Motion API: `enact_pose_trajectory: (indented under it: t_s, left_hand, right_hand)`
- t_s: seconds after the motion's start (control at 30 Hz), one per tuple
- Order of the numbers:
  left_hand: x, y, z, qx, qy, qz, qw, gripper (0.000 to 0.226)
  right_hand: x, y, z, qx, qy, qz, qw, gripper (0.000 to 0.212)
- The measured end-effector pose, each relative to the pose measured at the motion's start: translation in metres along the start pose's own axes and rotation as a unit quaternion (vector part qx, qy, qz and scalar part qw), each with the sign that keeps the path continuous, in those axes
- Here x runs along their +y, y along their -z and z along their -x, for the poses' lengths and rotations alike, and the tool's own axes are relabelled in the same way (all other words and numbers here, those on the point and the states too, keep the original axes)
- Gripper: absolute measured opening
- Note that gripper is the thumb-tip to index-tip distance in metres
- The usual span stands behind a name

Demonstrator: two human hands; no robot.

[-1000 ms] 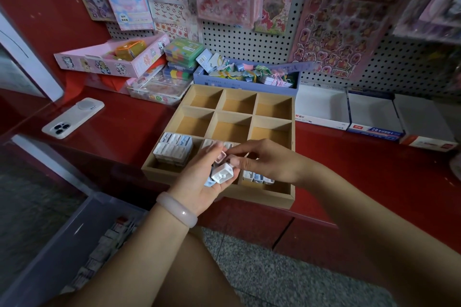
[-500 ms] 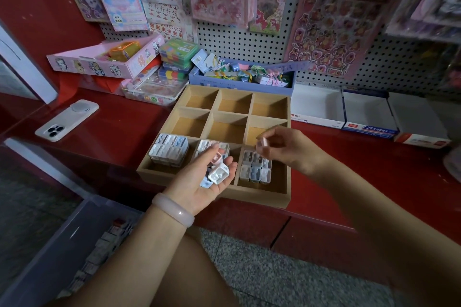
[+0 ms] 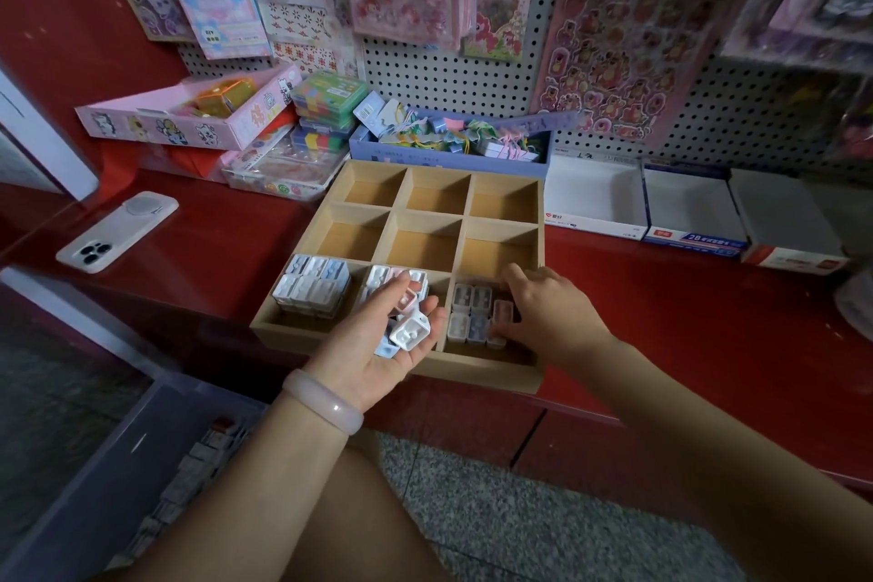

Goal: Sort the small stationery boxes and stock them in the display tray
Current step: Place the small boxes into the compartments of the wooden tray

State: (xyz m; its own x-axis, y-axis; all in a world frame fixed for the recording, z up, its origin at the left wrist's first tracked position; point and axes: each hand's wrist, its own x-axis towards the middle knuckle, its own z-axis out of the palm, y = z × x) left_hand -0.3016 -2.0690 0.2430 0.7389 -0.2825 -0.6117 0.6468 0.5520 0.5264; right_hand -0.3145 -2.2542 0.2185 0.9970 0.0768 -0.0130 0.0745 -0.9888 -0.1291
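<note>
A wooden display tray [image 3: 493, 376] with nine compartments sits on the red counter. Its near-left compartment holds a neat stack of small pale boxes [image 3: 314, 285]. The near-middle one holds a few more boxes [image 3: 380, 275], partly hidden by my left hand [image 3: 373, 343], which lies palm up over it, cupping several small boxes [image 3: 410, 330]. My right hand [image 3: 543, 310] reaches down into the near-right compartment, fingers on the rows of small boxes [image 3: 475, 313] there; I cannot tell whether it still grips one. The six farther compartments hold nothing.
A white phone [image 3: 118, 231] lies on the counter at left. Behind the tray stand a blue box of clips [image 3: 449, 152], a pink box [image 3: 189, 118] and three white cartons [image 3: 689, 208]. A grey bin [image 3: 141, 454] with more small boxes sits on the floor below left.
My right hand has carried a small box from my left palm across and down into the near-right compartment. My left hand stayed over the near-middle compartment.
</note>
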Motion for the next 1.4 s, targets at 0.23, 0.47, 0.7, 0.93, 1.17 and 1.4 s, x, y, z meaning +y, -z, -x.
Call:
enact_pose_trajectory:
  t_s: [0.23,0.47,0.7,0.93,1.17,1.4]
  left_hand:
    - [-0.001,-0.001,0.0,-0.003,0.006,-0.002,1.0,0.017]
    - [-0.002,0.0,-0.001,-0.004,0.009,-0.001,1.0,0.021]
    - [-0.001,0.001,0.0,-0.01,0.015,0.007,1.0,0.027]
    - [0.003,-0.003,0.001,0.0,0.018,0.04,0.999,0.025]
    - [-0.002,0.0,-0.001,-0.043,0.001,0.007,0.999,0.036]
    - [-0.004,-0.005,-0.002,-0.032,-0.011,-0.005,0.999,0.028]
  right_hand:
    - [0.009,-0.007,0.013,0.049,-0.006,-0.005,0.999,0.043]
    - [0.003,-0.011,0.009,0.062,-0.029,0.009,0.998,0.037]
    - [0.002,-0.01,0.002,0.062,-0.036,0.032,0.997,0.04]
    - [-0.001,0.0,0.003,0.126,-0.006,-0.106,0.986,0.035]
    - [-0.033,0.009,0.013,0.149,0.182,-0.219,0.947,0.047]
    - [-0.046,-0.002,0.015,0.188,0.132,-0.192,0.954,0.049]
